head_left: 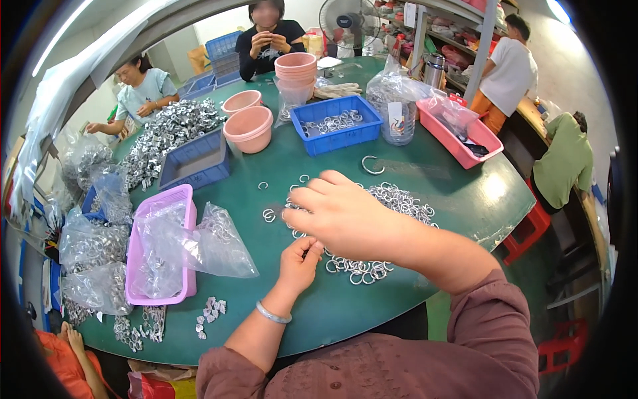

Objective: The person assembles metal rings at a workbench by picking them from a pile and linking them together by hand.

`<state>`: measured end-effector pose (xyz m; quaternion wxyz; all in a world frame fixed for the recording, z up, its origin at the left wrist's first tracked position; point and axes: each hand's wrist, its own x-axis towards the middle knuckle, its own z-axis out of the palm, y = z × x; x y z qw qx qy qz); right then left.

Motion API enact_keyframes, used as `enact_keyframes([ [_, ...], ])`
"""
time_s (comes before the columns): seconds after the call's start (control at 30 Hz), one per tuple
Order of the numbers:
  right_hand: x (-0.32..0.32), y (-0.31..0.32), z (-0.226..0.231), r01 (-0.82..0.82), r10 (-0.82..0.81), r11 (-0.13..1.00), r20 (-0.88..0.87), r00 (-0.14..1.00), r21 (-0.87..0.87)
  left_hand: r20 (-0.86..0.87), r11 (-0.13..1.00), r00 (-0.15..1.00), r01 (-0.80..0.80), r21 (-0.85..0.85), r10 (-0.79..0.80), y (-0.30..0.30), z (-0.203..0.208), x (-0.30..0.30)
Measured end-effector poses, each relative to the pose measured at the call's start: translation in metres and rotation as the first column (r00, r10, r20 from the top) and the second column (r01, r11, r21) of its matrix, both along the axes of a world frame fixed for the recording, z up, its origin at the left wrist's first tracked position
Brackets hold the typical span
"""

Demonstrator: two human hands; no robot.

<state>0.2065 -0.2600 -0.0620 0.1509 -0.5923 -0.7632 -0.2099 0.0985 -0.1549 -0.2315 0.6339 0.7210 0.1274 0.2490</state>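
Note:
My left hand (300,263), with a pale bangle (272,314) on its wrist, is closed, thumb and forefinger pressed together. What sits in that pinch is too small or hidden to make out. Just above and across it reaches my right hand (332,207), its fingers bent and pointing left; their tips and anything in them are hidden. Under and around both hands lie open silvery metal rings: one heap (402,203) by the right forearm and another heap (359,269) nearer me. A few loose rings (268,215) lie left of my right hand, and a larger ring (373,165) lies beyond it.
A pink tray with plastic bags (188,286) stands left. Beyond are a grey-blue tray (193,163), a heap of metal parts (166,136), pink pots (249,130), a blue tray of rings (335,143) and a red-pink bin (465,153). Several people work around the green table (232,179).

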Motion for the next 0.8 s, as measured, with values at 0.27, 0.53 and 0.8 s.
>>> enact_keyframes([
  [0.27,-0.112,-0.002,0.097,-0.388,0.385,0.918,0.053,0.921,0.084,-0.217,0.995,0.975,-0.063,-0.084,0.043,0.003,-0.008,0.001],
  [0.53,-0.125,-0.036,0.143,-0.603,0.617,0.787,0.149,0.773,-0.133,-0.021,0.996,1.0,0.002,-0.088,-0.004,-0.006,0.0,0.006],
  [0.8,-0.138,-0.059,0.084,-0.244,0.355,0.903,-0.292,0.888,0.355,-0.004,0.993,1.0,0.023,-0.118,-0.024,-0.009,-0.001,0.001],
])
